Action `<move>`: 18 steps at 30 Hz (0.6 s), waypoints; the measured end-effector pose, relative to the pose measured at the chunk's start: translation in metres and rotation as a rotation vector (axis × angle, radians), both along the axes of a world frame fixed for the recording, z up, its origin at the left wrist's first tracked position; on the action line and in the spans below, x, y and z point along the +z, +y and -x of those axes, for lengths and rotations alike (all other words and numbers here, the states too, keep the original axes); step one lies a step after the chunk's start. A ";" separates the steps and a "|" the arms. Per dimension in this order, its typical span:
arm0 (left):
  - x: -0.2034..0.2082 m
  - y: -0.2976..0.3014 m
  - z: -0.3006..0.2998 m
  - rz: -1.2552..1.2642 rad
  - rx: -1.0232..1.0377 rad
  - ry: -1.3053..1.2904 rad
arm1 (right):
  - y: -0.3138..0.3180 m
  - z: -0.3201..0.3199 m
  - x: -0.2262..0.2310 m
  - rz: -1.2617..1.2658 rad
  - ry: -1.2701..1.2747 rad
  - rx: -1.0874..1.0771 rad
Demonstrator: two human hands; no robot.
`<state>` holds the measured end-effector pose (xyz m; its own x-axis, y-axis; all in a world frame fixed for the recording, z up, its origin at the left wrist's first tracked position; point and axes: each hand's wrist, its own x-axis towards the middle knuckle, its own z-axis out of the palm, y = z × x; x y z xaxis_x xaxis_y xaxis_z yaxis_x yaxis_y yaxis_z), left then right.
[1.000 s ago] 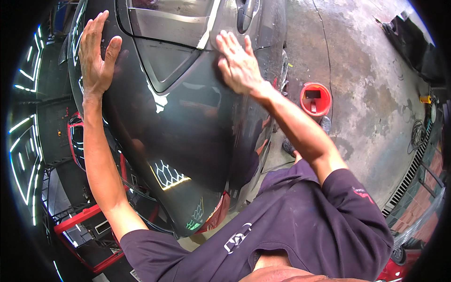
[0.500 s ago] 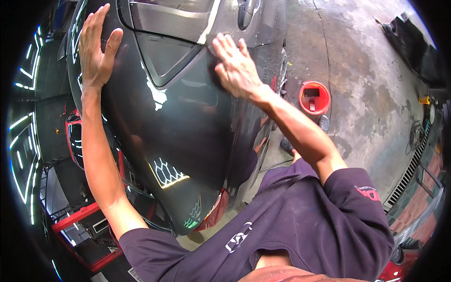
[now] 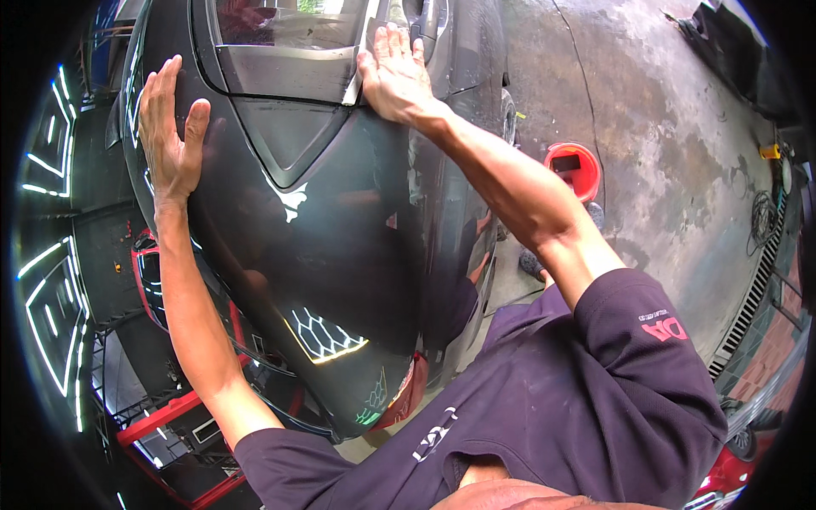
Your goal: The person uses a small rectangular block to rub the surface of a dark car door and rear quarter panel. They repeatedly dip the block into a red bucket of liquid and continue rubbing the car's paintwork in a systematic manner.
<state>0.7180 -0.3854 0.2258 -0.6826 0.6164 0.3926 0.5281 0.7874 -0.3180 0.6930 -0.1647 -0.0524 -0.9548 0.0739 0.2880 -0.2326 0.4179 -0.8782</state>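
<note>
A dark, glossy car body (image 3: 340,229) fills the middle, mirroring the ceiling lights. My left hand (image 3: 172,140) lies on the roof side of the car, fingers stretched out and thumb apart, holding nothing. My right hand (image 3: 398,81) rests flat on the door, close to the rear corner of the side window (image 3: 289,32) and just below the door handle (image 3: 422,27). Its fingers are extended, and I see nothing in it. A pale strip (image 3: 361,68) runs along the window edge beside that hand. Nearer to me is a red tail light (image 3: 406,395).
On the concrete floor to the right stands a red bucket (image 3: 588,189) with a dark thing inside. A thin cable (image 3: 588,81) runs past it. A coiled hose or cable (image 3: 762,221) lies by a floor grate (image 3: 739,331). Red metal framework (image 3: 166,418) and another red car (image 3: 146,268) are at left.
My right hand has slid forward along the car, from behind the window corner up beside the door handle. My left hand keeps about the same place on the car. The view has tilted slightly.
</note>
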 end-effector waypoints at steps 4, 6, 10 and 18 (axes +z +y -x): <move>0.000 -0.004 -0.009 0.022 0.019 -0.008 | -0.025 -0.084 -0.009 -0.022 -0.014 0.098; 0.003 0.001 -0.008 0.034 0.023 -0.009 | -0.018 -0.057 -0.009 -0.032 0.024 0.049; 0.004 0.003 -0.004 0.031 0.021 -0.023 | 0.005 0.026 0.008 -0.002 -0.051 -0.007; 0.007 0.005 -0.006 0.050 0.028 -0.012 | 0.003 0.013 0.002 0.034 0.011 -0.005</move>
<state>0.7236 -0.3799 0.2329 -0.7041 0.6159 0.3533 0.5102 0.7849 -0.3515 0.6803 -0.1622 -0.0502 -0.9511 0.0885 0.2960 -0.2405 0.3893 -0.8892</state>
